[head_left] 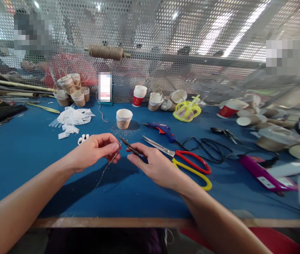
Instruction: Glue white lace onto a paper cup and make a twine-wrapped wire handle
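Note:
My left hand (94,151) is closed in a pinch on a thin strand of twine (105,171) that trails down toward the blue table (33,148). My right hand (155,165) is closed around small blue-handled pliers (132,150), whose dark tip points left at the twine by my left fingertips. Both hands hover over the table's middle, near its front edge. A twine-wrapped paper cup (124,119) stands just beyond them.
Red-and-yellow scissors (187,160) and a blue glue gun (163,128) with its black cord lie right of my hands. Wrapped cups (70,90), white lace (73,118), a yellow crown (187,111), a twine spool (106,52) and a mesh screen stand behind. Another person sits beyond the mesh.

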`<state>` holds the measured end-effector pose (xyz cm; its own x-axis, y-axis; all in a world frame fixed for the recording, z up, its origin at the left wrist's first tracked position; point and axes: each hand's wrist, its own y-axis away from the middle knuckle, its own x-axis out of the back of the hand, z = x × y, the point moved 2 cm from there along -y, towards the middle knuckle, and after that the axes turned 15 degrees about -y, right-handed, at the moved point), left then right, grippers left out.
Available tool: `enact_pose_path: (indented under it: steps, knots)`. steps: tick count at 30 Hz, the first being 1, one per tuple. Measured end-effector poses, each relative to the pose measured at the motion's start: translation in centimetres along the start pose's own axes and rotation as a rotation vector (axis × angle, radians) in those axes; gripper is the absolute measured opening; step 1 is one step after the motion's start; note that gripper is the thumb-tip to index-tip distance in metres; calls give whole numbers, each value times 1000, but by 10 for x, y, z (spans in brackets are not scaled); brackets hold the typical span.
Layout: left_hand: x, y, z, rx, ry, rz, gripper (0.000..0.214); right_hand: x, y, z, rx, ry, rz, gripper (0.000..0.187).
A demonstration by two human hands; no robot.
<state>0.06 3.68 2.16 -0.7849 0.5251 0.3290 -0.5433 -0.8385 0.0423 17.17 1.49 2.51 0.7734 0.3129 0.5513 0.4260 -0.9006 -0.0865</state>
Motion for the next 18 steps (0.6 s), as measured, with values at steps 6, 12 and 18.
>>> enact_pose_path:
  steps: [6, 12, 18]
  knots:
    - [3, 5, 5, -312, -636, 465, 8, 0, -2, 4, -35, -8, 53, 23]
    - [-10, 8, 0, -554, -1218, 668, 12, -6, -3, 7, -64, 15, 103, 21]
    - [-17, 3, 5, -536, -1370, 766, 17, -10, -3, 6, -84, 39, 182, 18]
